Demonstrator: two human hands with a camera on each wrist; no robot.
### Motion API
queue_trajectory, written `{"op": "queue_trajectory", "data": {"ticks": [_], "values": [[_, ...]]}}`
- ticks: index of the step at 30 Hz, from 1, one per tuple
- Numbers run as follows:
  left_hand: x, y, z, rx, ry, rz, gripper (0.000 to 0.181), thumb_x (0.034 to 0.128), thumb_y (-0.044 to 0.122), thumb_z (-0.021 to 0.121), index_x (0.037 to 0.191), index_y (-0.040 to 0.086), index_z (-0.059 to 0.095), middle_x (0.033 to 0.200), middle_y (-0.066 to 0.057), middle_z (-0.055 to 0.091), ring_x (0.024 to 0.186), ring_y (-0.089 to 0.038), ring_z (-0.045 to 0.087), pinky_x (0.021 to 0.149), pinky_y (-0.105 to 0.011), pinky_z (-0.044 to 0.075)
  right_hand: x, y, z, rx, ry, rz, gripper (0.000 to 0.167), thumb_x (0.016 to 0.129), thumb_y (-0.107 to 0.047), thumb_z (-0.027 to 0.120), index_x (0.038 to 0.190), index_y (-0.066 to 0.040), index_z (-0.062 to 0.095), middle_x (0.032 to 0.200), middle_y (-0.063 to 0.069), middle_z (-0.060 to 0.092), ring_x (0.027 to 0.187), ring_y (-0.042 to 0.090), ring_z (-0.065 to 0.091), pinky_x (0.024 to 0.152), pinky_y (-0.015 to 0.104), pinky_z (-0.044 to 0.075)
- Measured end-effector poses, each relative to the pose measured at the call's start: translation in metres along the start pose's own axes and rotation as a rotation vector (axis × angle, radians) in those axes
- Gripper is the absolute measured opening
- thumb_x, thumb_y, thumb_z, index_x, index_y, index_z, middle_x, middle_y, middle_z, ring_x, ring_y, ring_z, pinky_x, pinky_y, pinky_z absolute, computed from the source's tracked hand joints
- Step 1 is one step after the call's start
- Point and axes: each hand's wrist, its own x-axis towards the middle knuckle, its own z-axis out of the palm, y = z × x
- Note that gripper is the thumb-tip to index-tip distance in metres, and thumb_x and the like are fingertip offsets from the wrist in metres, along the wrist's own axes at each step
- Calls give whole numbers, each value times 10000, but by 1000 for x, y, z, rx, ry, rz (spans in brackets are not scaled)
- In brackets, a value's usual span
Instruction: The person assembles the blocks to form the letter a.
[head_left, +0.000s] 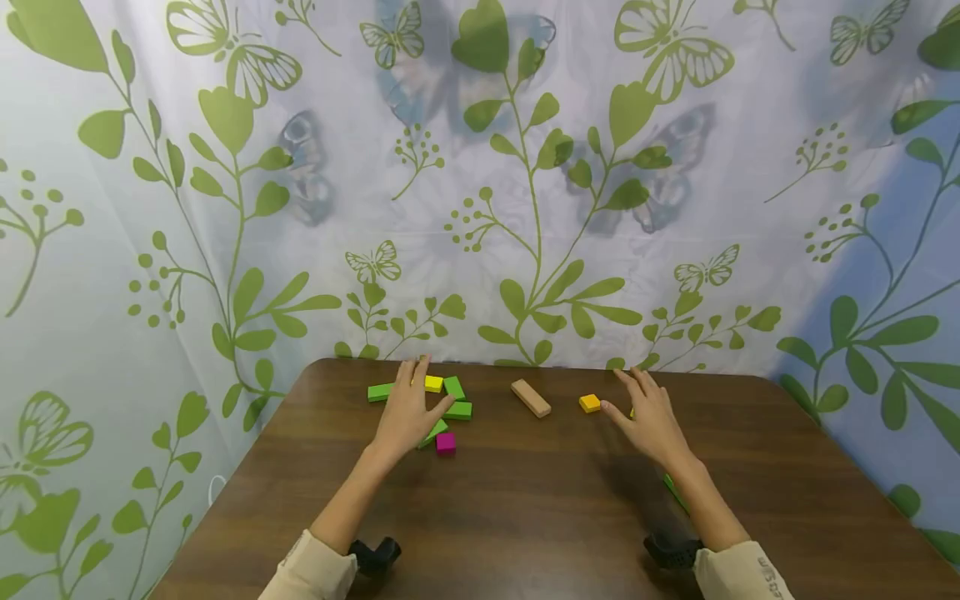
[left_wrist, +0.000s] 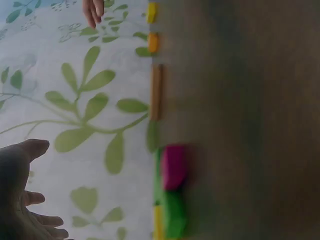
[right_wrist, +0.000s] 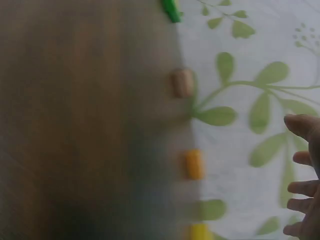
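My left hand (head_left: pixel 408 417) is held above the left group of blocks, its fingers extended and nothing in them. Around it lie green blocks (head_left: pixel 458 410), a yellow block (head_left: pixel 433 383) and a magenta block (head_left: pixel 446 442); the hand hides part of this group. My right hand (head_left: pixel 651 421), also empty with fingers spread, hovers near an orange block (head_left: pixel 590 403). A yellow block (right_wrist: pixel 200 232) is mostly covered by that hand in the head view. Between the two hands lies a plain wooden block (head_left: pixel 531 397). Under the right forearm a green block (head_left: pixel 675 492) shows in part.
The brown wooden table (head_left: pixel 525 517) reaches back to a curtain (head_left: pixel 420 208) printed with leaves and butterflies. Black wrist devices (head_left: pixel 375 556) sit at both sleeve cuffs. A thin white loop (head_left: pixel 215 487) shows at the table's left edge.
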Motion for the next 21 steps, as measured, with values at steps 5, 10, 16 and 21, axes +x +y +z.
{"op": "queue_trajectory", "data": {"ticks": [5,10,16,21], "values": [[-9,5,40,-130,-52,-27,762,878,366,625,1436,11,248,1441,-236,258,1305,-362,297,1003,-502,330,-6,2,34,141,-3,28,643,888,-351,616,1377,-4,382,1401,269,307,1244,481,304,953,645,267],[-9,17,70,-228,-108,-40,769,882,376,617,1444,22,229,1431,-221,280,1269,-364,352,983,-497,356,0,-3,57,247,5,16,632,868,-283,658,1378,-24,391,1395,220,359,1255,416,339,969,597,298],[2,32,109,-326,-145,-51,856,838,423,656,1448,12,219,1431,-222,283,1283,-373,325,1004,-508,324,9,-4,78,317,42,41,663,847,-213,688,1397,-42,361,1391,237,356,1244,429,346,960,609,302],[10,33,141,-406,-111,-98,901,814,450,672,1456,30,201,1446,-206,268,1289,-376,318,995,-517,333,11,-1,90,335,64,73,671,843,-191,693,1391,0,356,1386,243,359,1237,435,351,965,595,309]]}}
